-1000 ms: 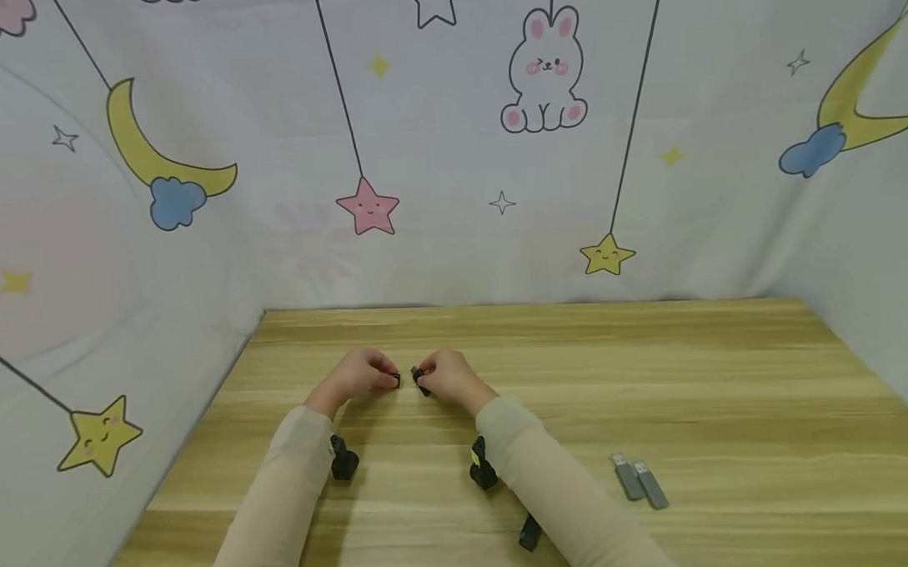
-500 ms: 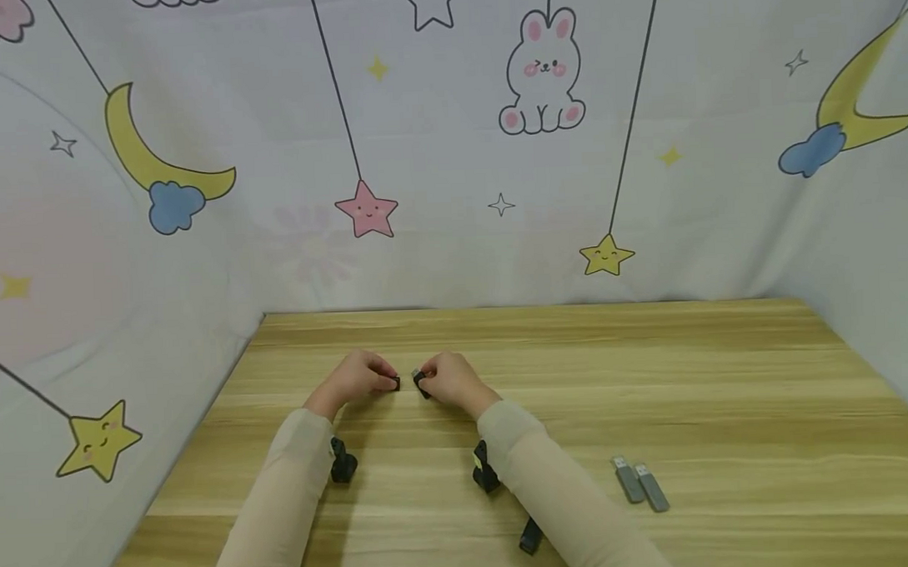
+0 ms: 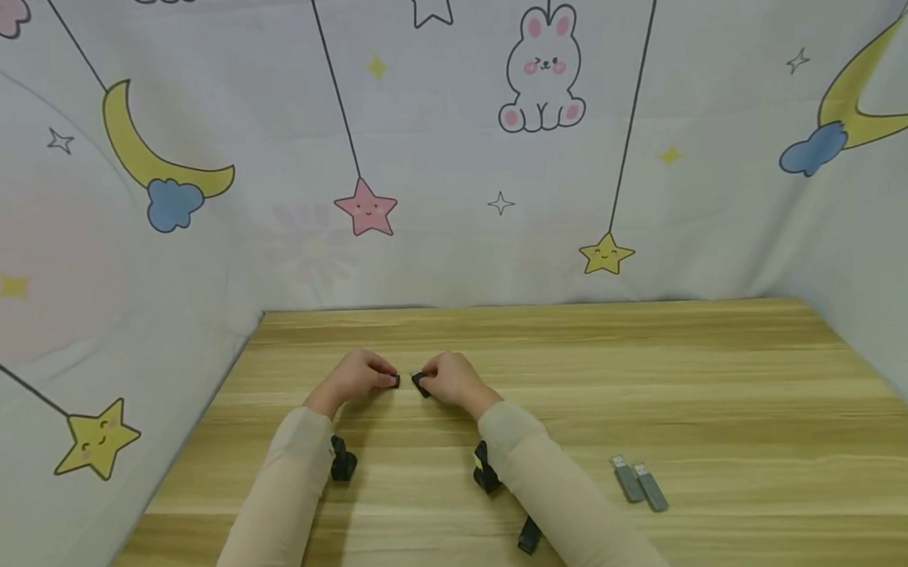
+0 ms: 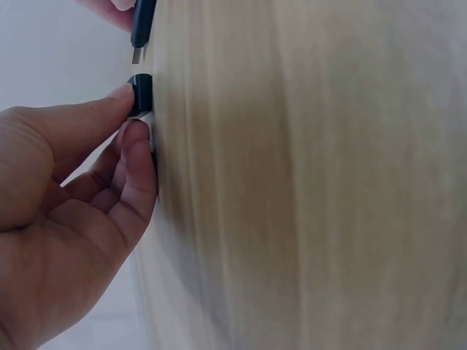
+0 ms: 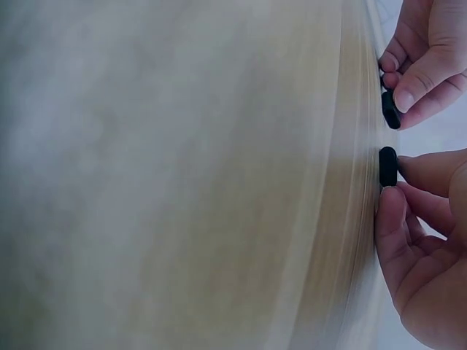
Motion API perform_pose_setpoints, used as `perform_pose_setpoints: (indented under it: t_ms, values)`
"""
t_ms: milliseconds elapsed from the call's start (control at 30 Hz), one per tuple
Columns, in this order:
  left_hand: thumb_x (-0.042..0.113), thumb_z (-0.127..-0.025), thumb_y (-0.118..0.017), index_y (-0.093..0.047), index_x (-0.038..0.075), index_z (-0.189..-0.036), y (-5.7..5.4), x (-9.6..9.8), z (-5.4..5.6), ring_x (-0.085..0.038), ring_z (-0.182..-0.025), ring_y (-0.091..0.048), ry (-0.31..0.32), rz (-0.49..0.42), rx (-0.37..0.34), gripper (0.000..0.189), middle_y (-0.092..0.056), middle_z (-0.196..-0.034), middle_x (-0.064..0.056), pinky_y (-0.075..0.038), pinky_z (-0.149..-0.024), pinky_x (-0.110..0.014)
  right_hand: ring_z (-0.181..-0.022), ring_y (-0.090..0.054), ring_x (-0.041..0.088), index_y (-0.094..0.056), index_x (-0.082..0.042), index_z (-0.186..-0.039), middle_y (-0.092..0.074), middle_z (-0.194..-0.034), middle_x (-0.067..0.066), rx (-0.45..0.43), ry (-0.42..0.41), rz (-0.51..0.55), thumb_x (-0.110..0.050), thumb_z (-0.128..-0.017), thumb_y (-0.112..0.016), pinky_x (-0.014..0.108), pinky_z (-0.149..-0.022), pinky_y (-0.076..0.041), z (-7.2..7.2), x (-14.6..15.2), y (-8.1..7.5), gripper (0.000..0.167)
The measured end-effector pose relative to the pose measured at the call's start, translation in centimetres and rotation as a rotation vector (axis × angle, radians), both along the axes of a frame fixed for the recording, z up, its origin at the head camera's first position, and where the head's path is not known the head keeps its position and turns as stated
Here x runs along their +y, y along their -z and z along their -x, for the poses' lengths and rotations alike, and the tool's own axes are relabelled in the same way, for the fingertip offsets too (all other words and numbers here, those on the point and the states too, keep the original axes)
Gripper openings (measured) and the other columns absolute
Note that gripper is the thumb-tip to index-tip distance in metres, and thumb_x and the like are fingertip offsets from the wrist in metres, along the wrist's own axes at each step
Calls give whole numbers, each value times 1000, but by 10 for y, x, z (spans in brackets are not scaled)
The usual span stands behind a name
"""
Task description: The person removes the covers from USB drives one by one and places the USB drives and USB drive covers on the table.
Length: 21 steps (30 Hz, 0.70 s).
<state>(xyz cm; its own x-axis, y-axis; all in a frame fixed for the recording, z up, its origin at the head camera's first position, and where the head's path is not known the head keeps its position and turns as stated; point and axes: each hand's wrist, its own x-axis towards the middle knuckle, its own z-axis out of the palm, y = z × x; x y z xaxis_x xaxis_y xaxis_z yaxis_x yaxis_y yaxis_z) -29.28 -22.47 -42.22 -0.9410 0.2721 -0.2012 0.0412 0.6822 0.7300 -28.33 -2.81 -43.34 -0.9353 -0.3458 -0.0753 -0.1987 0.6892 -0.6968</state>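
Note:
Near the back left of the wooden table, my left hand (image 3: 355, 384) pinches a small black cap (image 4: 141, 95) between thumb and fingers. Just across a narrow gap, my right hand (image 3: 456, 380) grips a black USB flash drive (image 3: 422, 385). Its bare metal plug (image 4: 136, 55) points toward the cap in the left wrist view. Cap and drive are apart, both low at the tabletop. From the right wrist view, the drive (image 5: 387, 167) is seen end-on between thumb and fingertips, with the cap (image 5: 391, 109) beyond it.
Two grey USB flash drives (image 3: 639, 483) lie side by side on the table (image 3: 728, 391) at the right. A black object (image 3: 529, 534) is partly hidden by the right sleeve. Black devices sit at both wrists. A patterned cloth (image 3: 453, 258) rises behind the table.

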Motion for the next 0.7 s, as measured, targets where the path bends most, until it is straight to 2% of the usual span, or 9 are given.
perform_pose_setpoints:
  t_ms: [233, 400, 567, 700]
  values:
    - [8, -92, -63, -68, -5, -111, 1, 0, -1, -16, -84, -62, -6, 6, 6, 24, -69, -107, -17, -51, -73, -31, -110, -60, 25, -66, 2, -118, -66, -118, 14, -35, 3, 47, -17, -95, -60, 39, -93, -49, -1, 3, -1, 30]
    - [15, -94, -62, -63, -5, -120, -2, -2, 0, -20, -86, -63, -21, 20, 29, 33, -67, -108, -17, -51, -77, -35, -116, -57, 27, -60, 2, -127, -62, -125, 16, -66, -21, 105, -20, -97, -57, 40, -97, -46, 0, 12, -8, 38]
    - [19, -96, -59, -55, -6, -129, -15, -1, -3, -30, -98, -63, -50, -21, 60, 42, -60, -119, -24, -52, -84, -42, -111, -58, 28, -53, 0, -135, -58, -128, 16, -74, -70, 139, -25, -99, -54, 38, -89, -50, 5, 30, -25, 44]
    - [21, -97, -58, -52, -6, -133, -28, 4, -8, -34, -103, -60, -37, -59, 94, 45, -57, -124, -25, -51, -86, -46, -107, -59, 28, -51, 1, -137, -57, -126, 17, -71, -105, 172, -25, -100, -53, 34, -82, -53, 7, 49, -39, 45]
